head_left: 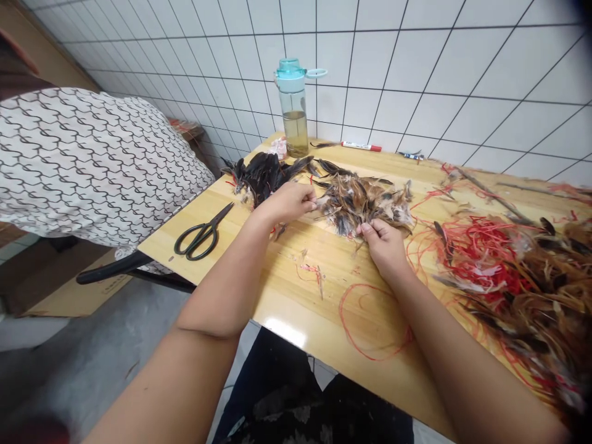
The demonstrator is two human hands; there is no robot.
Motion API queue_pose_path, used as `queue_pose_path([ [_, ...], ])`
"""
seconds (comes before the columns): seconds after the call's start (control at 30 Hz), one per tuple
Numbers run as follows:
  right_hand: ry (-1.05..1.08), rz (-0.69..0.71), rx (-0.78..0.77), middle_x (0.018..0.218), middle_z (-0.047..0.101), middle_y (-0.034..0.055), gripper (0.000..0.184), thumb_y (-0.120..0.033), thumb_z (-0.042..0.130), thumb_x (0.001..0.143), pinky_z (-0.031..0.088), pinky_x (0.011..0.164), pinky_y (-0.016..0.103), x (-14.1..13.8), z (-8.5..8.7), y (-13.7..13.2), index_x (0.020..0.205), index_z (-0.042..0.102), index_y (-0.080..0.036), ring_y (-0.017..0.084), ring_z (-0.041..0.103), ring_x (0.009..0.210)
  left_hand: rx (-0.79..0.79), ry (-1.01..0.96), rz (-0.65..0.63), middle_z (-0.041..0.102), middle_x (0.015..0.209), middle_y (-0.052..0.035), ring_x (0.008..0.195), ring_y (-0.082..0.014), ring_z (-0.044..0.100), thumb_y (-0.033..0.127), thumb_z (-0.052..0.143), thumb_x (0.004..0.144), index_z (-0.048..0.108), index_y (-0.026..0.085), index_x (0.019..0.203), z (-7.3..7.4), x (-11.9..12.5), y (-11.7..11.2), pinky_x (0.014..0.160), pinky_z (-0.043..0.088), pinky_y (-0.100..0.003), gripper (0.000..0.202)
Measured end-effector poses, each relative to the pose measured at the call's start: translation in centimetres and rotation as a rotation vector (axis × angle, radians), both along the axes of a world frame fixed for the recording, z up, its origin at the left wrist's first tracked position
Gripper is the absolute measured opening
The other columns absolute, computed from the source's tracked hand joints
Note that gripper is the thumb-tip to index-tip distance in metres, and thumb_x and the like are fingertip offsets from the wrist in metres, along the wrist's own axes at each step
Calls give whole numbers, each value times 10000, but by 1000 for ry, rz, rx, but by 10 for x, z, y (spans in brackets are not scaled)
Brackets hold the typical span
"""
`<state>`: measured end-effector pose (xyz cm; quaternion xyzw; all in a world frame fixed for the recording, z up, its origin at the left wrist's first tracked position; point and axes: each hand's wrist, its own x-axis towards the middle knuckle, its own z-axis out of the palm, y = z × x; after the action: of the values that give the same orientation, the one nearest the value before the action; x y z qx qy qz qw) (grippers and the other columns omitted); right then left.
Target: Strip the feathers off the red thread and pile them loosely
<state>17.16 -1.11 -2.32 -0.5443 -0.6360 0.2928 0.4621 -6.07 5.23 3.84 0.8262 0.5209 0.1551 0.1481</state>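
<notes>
A heap of brown and tan feathers lies in the middle of the wooden table. My left hand is closed in a pinch at the heap's left edge, gripping feathers. At the heap's front edge, my right hand has its fingers curled into the feathers. Behind my left hand lies a pile of black feathers. A loop of red string rests on the table near my right forearm.
Black scissors lie at the table's left edge. A bottle with a teal lid stands at the back by the tiled wall, a red marker beside it. A mass of feathers and red string covers the right. A person in a patterned top sits left.
</notes>
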Motion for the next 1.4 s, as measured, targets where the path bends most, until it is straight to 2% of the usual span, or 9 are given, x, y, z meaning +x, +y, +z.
queue_pose_path([
  [0.17, 0, -45, -8, 630, 570, 5, 241, -315, 495, 820, 384, 637, 290, 1, -1, 2, 668, 636, -192, 156, 500, 631, -56, -130, -248, 628, 686, 20, 632, -98, 507, 177, 530, 797, 639, 159, 817, 3, 27, -16, 636, 350, -208, 112],
  [0.27, -40, -57, 17, 595, 517, 0, 237, -307, 508, 810, 386, 640, 297, 1, -1, 3, 636, 627, -199, 161, 485, 621, -31, -122, -308, 620, 697, 8, 639, -107, 506, 166, 516, 807, 630, 154, 814, 4, 37, -24, 645, 354, -223, 115],
  [0.4, -91, -64, 54, 606, 519, 9, 227, -300, 533, 804, 398, 656, 305, 2, -1, 3, 609, 605, -207, 171, 495, 644, 88, -87, -357, 611, 771, -28, 729, -142, 523, 138, 497, 794, 612, 152, 797, 0, 42, -26, 692, 381, -253, 116],
  [0.57, -114, -40, 47, 640, 560, 17, 226, -302, 532, 812, 408, 670, 307, 2, -3, 4, 630, 628, -208, 173, 515, 663, 182, -37, -359, 579, 794, -55, 766, -167, 528, 125, 481, 781, 599, 150, 757, -7, 46, -24, 715, 405, -277, 123],
  [0.77, -129, -25, 33, 645, 561, 22, 229, -296, 553, 797, 391, 660, 307, 2, -7, 6, 588, 594, -209, 176, 517, 673, 246, -23, -328, 576, 807, -65, 765, -172, 527, 128, 487, 782, 593, 147, 751, -6, 49, -27, 707, 410, -286, 111],
  [0.97, -131, 13, 8, 664, 577, 21, 222, -288, 551, 806, 399, 679, 301, 4, -6, 7, 633, 662, -204, 174, 530, 700, 332, -50, -329, 580, 830, -82, 801, -180, 530, 120, 469, 812, 594, 141, 766, -7, 51, -29, 741, 427, -298, 135],
  [1.27, -97, 61, -47, 720, 638, 32, 173, -268, 572, 794, 422, 720, 313, 3, -6, 7, 673, 674, -199, 187, 570, 747, 357, -88, -358, 577, 829, -81, 815, -182, 535, 153, 473, 849, 594, 143, 762, -10, 55, -31, 751, 436, -301, 149],
  [1.33, -72, 40, -46, 695, 616, 23, 182, -281, 561, 800, 411, 703, 307, 3, -6, 7, 671, 657, -195, 178, 547, 722, 381, -115, -343, 588, 862, -79, 848, -185, 545, 151, 480, 856, 599, 149, 792, -10, 55, -30, 778, 444, -307, 135],
  [1.4, -23, -9, -59, 646, 566, 5, 206, -309, 543, 809, 384, 652, 294, 3, -7, 6, 668, 636, -191, 157, 497, 655, 425, -153, -274, 602, 931, -79, 913, -191, 553, 143, 485, 861, 608, 159, 857, -10, 52, -28, 831, 449, -322, 124],
])
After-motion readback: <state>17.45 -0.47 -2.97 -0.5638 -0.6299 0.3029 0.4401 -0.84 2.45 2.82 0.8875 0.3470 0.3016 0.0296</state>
